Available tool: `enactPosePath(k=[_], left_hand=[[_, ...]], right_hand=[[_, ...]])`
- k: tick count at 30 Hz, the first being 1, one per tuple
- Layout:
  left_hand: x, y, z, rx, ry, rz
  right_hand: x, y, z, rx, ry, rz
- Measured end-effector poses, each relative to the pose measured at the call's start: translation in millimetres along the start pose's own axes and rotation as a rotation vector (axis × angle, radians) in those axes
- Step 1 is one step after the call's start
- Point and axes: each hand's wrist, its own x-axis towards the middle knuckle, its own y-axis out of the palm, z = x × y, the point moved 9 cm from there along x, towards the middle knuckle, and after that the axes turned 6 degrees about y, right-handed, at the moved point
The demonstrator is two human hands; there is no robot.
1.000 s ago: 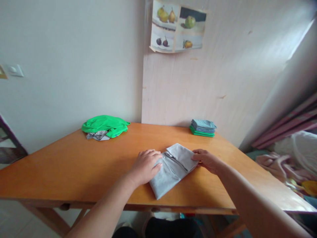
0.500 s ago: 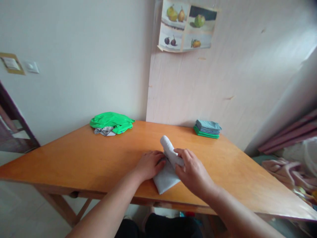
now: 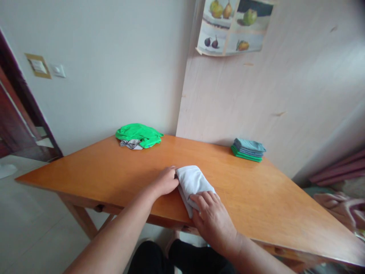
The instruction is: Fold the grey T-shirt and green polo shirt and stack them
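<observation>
A folded pale grey cloth (image 3: 193, 180) lies as a small thick bundle near the front edge of the table. My left hand (image 3: 167, 181) is closed at the bundle's left side, its fingertips partly hidden behind the fabric. Over the near right end, my right hand (image 3: 211, 213) has its fingers bent on top and its thumb low at the near edge, gripping the layers. Several fold layers show along the bundle's left and near sides.
The wooden table (image 3: 273, 198) stands against the wall. A crumpled green garment (image 3: 139, 133) with striped fabric under it lies at the back left. At the back right is a neat stack of folded blue and green cloths (image 3: 248, 149). Fruit pictures (image 3: 235, 28) hang above.
The rolled-up part of the grey cloth has been laid over, so the bundle is now compact. My right hand has moved down to its near end. The view has shifted left.
</observation>
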Motion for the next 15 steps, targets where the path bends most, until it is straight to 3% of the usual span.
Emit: enactPosePath(k=[5, 8, 11, 15], left_hand=[[-3.9, -3.8, 18.4, -0.068, -0.072, -0.001], [-4.0, -10.5, 22.9, -0.149, -0.081, -0.083], [-5.7, -17.8, 19.6, -0.247, -0.051, -0.151], [-14.0, -9.3, 7.8, -0.245, -0.016, -0.083]], right_hand=[[1.1, -6.9, 11.3, -0.049, 0.012, 0.000], [1.8, -6.4, 17.1, -0.120, 0.039, -0.021], [1.4, -2.6, 15.9, -0.172, 0.040, -0.019], [-2.5, -4.3, -2.3, -0.198, 0.033, -0.018]])
